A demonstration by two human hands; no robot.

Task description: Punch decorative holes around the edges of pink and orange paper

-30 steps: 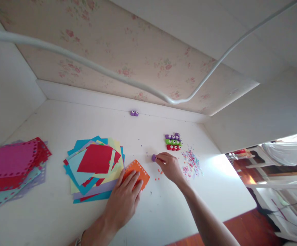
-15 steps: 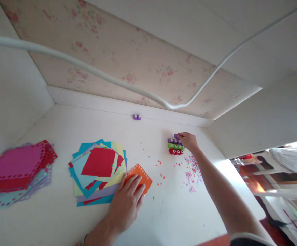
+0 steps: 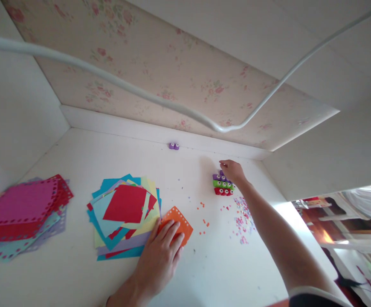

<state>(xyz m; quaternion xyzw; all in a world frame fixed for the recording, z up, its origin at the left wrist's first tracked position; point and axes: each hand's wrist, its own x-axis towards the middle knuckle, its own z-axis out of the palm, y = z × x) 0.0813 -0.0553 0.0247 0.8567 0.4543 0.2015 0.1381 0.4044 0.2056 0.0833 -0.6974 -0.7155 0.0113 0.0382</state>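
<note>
My left hand (image 3: 160,256) lies flat with its fingers stretched over an orange sheet of paper (image 3: 186,232) that has punched holes along its edges. My right hand (image 3: 232,169) hovers just above a small stack of toy eyeball pieces. Its fingers are curled and slightly apart, and nothing shows between them. The stack has red pieces (image 3: 224,192) at the near side, green pieces (image 3: 217,183) in the middle and purple pieces (image 3: 218,176) at the far side. Part of the purple end is hidden by my right hand.
Two purple eyeball pieces (image 3: 174,146) stand by the back wall. A pile of coloured paper (image 3: 128,202) lies left of my left hand, with hole-punched sheets (image 3: 22,200) farther left. Orange bits (image 3: 204,221) and mixed confetti (image 3: 243,215) are scattered on the white table (image 3: 76,162).
My right hand has let go of a purple piece at the far end of the stack and lifted slightly away. My left hand has stayed on the orange sheet. The view has shifted slightly.
</note>
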